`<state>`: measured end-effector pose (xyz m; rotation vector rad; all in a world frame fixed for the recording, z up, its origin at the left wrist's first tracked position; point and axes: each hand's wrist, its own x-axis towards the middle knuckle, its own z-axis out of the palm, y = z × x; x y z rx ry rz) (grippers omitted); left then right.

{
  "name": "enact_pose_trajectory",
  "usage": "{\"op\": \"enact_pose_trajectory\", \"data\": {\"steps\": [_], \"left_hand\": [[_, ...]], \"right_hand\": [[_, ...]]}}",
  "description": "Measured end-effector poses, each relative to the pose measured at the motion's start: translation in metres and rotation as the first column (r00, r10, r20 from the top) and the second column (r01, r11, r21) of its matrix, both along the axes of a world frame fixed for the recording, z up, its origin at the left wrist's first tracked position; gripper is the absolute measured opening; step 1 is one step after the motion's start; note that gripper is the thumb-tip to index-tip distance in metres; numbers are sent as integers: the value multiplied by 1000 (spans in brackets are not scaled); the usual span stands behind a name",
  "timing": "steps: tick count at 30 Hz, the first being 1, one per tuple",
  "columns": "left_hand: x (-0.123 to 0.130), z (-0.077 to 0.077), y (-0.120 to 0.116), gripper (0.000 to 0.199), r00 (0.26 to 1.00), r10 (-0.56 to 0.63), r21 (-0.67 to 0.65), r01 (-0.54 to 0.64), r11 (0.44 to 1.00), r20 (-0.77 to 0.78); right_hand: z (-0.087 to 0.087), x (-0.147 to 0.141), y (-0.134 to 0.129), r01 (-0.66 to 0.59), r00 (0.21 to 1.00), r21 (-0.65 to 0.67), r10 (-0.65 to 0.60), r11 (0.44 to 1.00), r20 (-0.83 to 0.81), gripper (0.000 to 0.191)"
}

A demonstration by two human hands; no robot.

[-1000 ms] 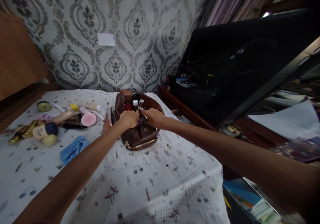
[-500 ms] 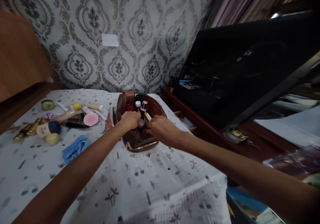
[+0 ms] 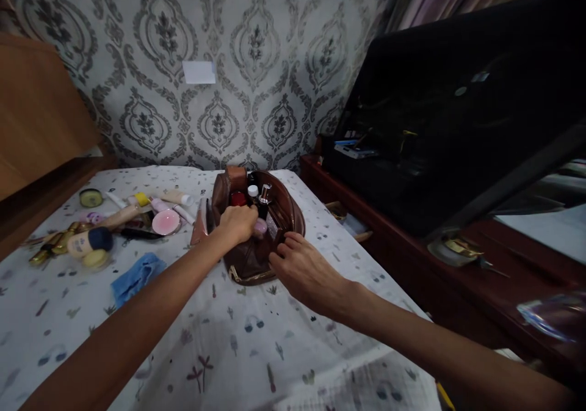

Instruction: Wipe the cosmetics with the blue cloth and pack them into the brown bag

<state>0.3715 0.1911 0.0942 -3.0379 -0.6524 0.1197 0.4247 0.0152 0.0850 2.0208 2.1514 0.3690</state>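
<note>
An unzipped brown makeup bag (image 3: pixel 247 258) lies on the patterned white cloth. My left hand (image 3: pixel 238 223) is closed over the bag's left edge, its fingertips partly hidden inside. At the right front edge my right hand (image 3: pixel 304 270) has its fingers curled on the bag's rim. Between the hands, the bag holds a bottle with a silver cap (image 3: pixel 265 192), a white-capped bottle (image 3: pixel 253 191), a red item (image 3: pixel 238 199), a small pinkish-mauve round item (image 3: pixel 260 228) and a pale slim item (image 3: pixel 273 228). A flat pinkish-brown tube (image 3: pixel 199 226) lies against its left side.
Loose cosmetics lie to the left, among them a pink round compact (image 3: pixel 166 221), a navy-capped bottle (image 3: pixel 94 241) and a green-lidded jar (image 3: pixel 90 198). A crumpled blue cloth (image 3: pixel 136 276) is nearer me. A large black panel (image 3: pixel 458 124) leans above the dark red wooden surface (image 3: pixel 394 252) at right.
My right hand has moved down and slightly right, from inside the bag to its front right rim. The pale slim item now sits lower in the bag. The left hand has barely moved.
</note>
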Motion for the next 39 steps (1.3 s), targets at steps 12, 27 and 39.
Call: {"op": "enact_pose_trajectory", "data": {"steps": [12, 27, 39], "left_hand": [[3, 1, 3, 49, 999, -5, -19, 5, 1000, -34], [3, 20, -3, 45, 999, 21, -59, -22, 998, -32], [-54, 14, -8, 42, 850, -164, -97, 244, 965, 500]], "right_hand": [[5, -4, -1, 6, 997, -3, -6, 1000, 75, 19], [27, -12, 5, 70, 997, -75, -72, 995, -30, 15], [3, 13, -14, 193, 858, 337, 8, 922, -513, 44]]}}
